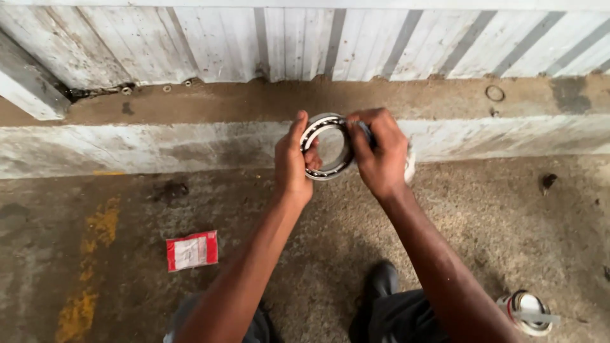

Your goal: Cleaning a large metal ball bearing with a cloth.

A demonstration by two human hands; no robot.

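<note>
Head view: bearing ring [326,147] (steel) between both hands.

A ball bearing ring [327,147] is held upright between both hands above the floor [445,216], the left hand [293,160] on its left rim, the right hand [380,152] on its right rim, with a cloth [410,166] just behind the right hand. Beyond the hands, a raised kerb [159,146] runs along the floor's far edge, with a corrugated wall [305,41] behind it. A flat packet [192,250] lies on the floor to the left of the left forearm. A small open tin [526,311] sits near the floor's near right corner, just beside the right forearm. A shoe [381,279] rests between the forearms.
</note>
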